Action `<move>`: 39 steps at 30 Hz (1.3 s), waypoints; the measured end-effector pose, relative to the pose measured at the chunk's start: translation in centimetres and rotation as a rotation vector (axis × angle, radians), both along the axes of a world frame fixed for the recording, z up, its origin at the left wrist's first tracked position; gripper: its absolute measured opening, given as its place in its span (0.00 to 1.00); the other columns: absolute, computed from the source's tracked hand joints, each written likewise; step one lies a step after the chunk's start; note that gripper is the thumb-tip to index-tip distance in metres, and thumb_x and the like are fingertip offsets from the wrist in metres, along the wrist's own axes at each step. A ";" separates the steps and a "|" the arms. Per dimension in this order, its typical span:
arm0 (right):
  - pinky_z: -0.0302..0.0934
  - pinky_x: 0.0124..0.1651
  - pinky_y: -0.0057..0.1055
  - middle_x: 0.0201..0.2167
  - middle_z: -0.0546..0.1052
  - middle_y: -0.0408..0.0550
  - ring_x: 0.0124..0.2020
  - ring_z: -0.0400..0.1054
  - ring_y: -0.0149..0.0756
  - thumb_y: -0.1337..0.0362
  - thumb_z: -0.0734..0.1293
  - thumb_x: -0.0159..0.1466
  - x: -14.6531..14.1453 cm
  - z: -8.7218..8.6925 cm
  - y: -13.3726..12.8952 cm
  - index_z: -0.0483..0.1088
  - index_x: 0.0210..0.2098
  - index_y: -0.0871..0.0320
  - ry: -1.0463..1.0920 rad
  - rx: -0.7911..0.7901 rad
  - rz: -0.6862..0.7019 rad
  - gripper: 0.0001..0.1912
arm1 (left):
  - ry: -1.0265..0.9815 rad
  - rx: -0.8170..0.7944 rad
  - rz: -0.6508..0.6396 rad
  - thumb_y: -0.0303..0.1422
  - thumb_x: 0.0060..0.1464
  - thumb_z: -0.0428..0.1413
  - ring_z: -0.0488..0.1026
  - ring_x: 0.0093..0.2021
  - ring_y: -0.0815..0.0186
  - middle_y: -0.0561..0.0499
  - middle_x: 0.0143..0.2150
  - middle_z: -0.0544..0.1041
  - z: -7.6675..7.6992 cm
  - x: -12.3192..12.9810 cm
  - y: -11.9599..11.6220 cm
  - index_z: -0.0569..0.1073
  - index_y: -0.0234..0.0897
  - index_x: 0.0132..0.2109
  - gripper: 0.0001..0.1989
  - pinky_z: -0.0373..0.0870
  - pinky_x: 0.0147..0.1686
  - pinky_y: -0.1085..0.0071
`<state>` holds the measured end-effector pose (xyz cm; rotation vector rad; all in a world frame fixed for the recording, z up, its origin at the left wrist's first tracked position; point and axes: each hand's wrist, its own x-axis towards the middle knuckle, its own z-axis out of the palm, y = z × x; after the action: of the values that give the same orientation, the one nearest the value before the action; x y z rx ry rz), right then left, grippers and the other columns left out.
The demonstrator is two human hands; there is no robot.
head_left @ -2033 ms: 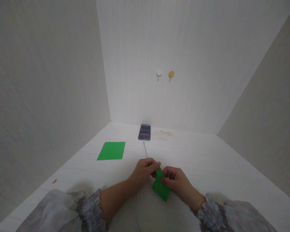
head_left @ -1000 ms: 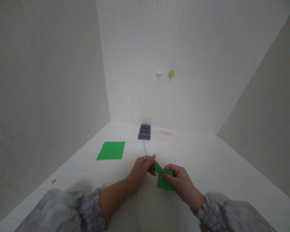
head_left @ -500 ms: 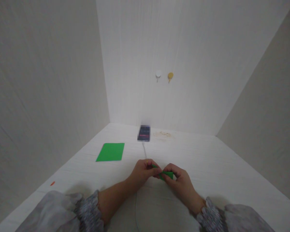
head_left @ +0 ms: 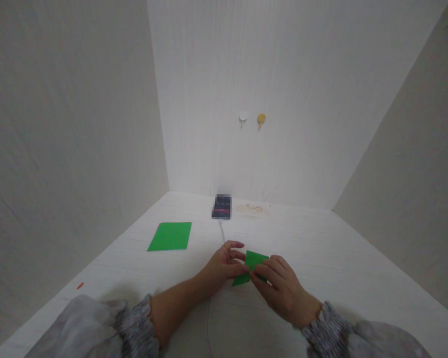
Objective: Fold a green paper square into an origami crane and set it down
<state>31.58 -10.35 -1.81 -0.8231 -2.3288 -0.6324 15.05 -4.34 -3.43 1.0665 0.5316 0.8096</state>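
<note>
A small folded piece of green paper [head_left: 254, 258] is held between my two hands, above the white table. My left hand [head_left: 226, 264] pinches its left side with thumb and a finger, while the upper fingers lift away from it. My right hand [head_left: 280, 286] grips the right side, fingers over the front and thumb below. One flap stands up between the hands and another part points down to the left. The fingers hide part of the folds. A flat green sheet of paper [head_left: 170, 236] lies on the table to the left of my hands.
A dark, pixelated phone-like device [head_left: 221, 207] stands near the back wall, with a white cable [head_left: 221, 230] running toward me under my left arm. Two hooks, one white [head_left: 242, 118] and one gold [head_left: 261, 119], are on the wall. A small orange scrap [head_left: 80, 285] lies at the left.
The folded green paper has been turned and opened up, so more of its surface shows. My left upper fingers have loosened and lifted; my right fingers have moved over the paper's front.
</note>
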 end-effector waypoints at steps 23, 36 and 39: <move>0.62 0.43 0.38 0.42 0.67 0.54 0.44 0.62 0.39 0.76 0.59 0.57 2.1 0.1 0.0 0.62 0.41 0.59 0.309 -0.293 0.120 0.13 | -0.228 0.013 -0.104 0.37 0.50 0.53 0.70 0.36 0.65 0.44 0.38 0.71 1.3 -0.5 -0.5 0.69 0.31 0.41 0.15 0.68 0.36 0.66; 0.63 0.35 0.28 0.30 0.72 0.45 0.32 0.67 0.33 0.69 0.59 0.60 0.2 -0.4 -0.4 0.64 0.36 0.56 0.641 -0.623 -0.056 0.05 | -0.009 0.114 -0.002 0.32 0.41 0.60 0.70 0.26 0.71 0.52 0.27 0.73 0.6 0.1 -0.3 0.68 0.31 0.32 0.11 0.67 0.33 0.71; 0.62 0.36 0.29 0.32 0.73 0.45 0.33 0.67 0.34 0.66 0.62 0.58 -0.2 -0.7 -0.1 0.63 0.38 0.56 0.690 -0.649 -0.081 0.08 | 0.022 0.134 0.054 0.35 0.39 0.61 0.69 0.24 0.72 0.54 0.24 0.71 0.5 0.2 -0.3 0.65 0.31 0.26 0.13 0.68 0.29 0.71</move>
<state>31.41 -10.49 -2.47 -1.1861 -1.8400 0.3795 15.22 -4.59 -2.95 1.1895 0.5328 0.8910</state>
